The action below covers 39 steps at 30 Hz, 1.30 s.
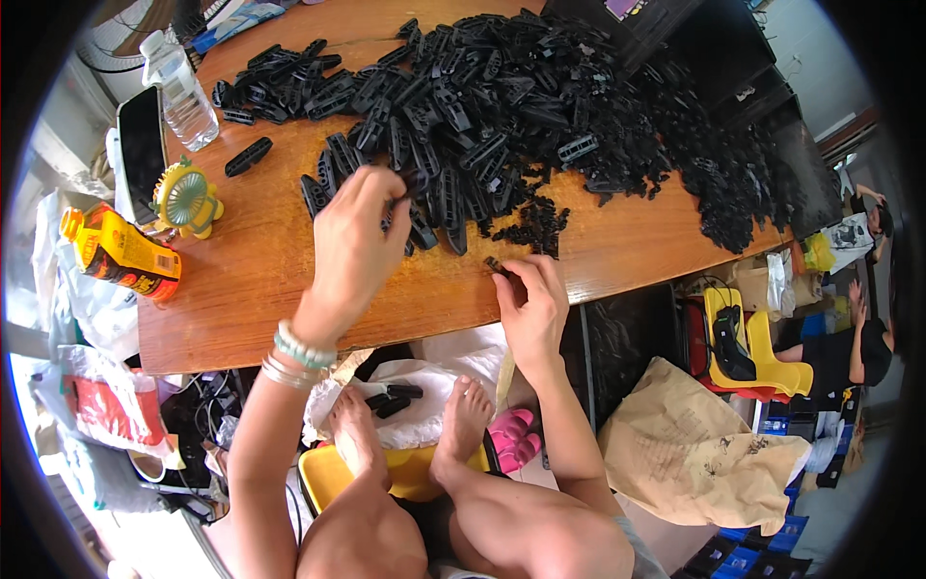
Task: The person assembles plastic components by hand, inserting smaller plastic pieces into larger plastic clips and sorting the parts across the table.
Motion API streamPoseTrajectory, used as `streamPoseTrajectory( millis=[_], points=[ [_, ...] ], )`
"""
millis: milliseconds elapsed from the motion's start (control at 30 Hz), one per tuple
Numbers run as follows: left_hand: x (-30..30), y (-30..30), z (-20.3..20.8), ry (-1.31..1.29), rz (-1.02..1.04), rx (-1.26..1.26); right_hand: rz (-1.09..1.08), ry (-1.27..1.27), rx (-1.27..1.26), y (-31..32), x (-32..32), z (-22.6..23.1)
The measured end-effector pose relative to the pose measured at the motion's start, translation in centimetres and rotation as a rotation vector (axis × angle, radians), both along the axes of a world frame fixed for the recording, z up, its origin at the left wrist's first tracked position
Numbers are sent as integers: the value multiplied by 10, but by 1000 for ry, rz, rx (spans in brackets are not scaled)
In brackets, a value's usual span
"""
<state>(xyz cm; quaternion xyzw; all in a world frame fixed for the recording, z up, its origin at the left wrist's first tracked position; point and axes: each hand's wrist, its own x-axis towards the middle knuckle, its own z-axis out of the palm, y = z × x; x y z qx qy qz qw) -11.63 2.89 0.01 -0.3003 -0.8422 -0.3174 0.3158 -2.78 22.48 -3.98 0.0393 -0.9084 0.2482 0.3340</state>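
At the near edge of a large pile of elongated black plastic parts (453, 106), my left hand (355, 227) reaches in with bent, closed fingers. Its fingertips meet the dark parts, and what they grip blends into the pile. My right hand (536, 307) pinches a small black plastic piece (494, 264) between thumb and forefinger, just above the table's near side. A cluster of smaller black pieces (535, 227) lies just beyond it. One long black part (249, 156) rests apart, left of the pile.
On the wooden table (251, 328) stand a water bottle (181, 92), a phone (143, 150), a green-yellow figurine (188, 198) and a tilted yellow-capped bottle (121, 253). Smaller black parts spread right. Below are a brown paper sack (694, 444) and yellow chair (762, 352). Another person (873, 352) is far right.
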Motion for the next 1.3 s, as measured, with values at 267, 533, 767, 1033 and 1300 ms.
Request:
streamPoseTrajectory(
  millis=[267, 533, 767, 1033, 1300],
  points=[
    [60, -18, 0, -1210, -453, 974, 228, -215, -900, -31, 33, 40],
    [85, -23, 13, -1433, -649, 1042, 364, -317, -817, -48, 41, 57],
    [97, -21, 21, -1286, -440, 841, 335, -86, -380, -47, 39, 50],
    [100, -21, 16, -1198, -334, 781, 350, 2, -87, -43, 39, 46],
    [100, -21, 12, -1208, -404, 685, 422, -650, -986, -33, 53, 33]
  ],
)
